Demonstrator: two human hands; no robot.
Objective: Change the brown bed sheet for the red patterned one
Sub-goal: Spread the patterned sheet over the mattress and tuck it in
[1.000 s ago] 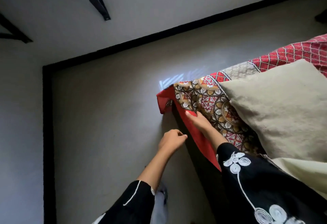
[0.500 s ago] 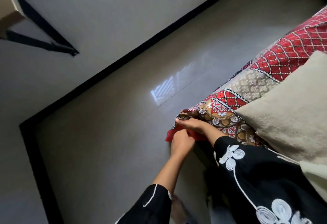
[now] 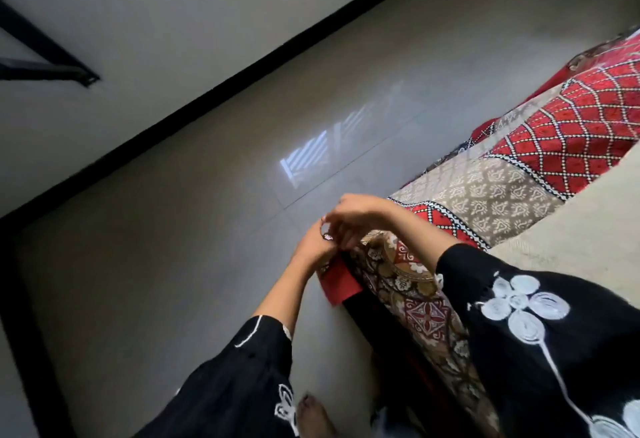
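So the left hand (image 3: pixel 313 247) pinches the red patterned sheet (image 3: pixel 571 133) where its corner hangs over the edge. The right hand (image 3: pixel 349 216) overlaps it, grip too blurry to call. Loads of bare floor (image 3: pixel 173 264) alongside.

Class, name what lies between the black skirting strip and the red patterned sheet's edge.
Glossy grey floor with a pale window reflection, seen in the head view.

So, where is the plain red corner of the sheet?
Head view, near the centre: the red corner hangs just under the left hand, beside the brown patterned border, above the grey floor.
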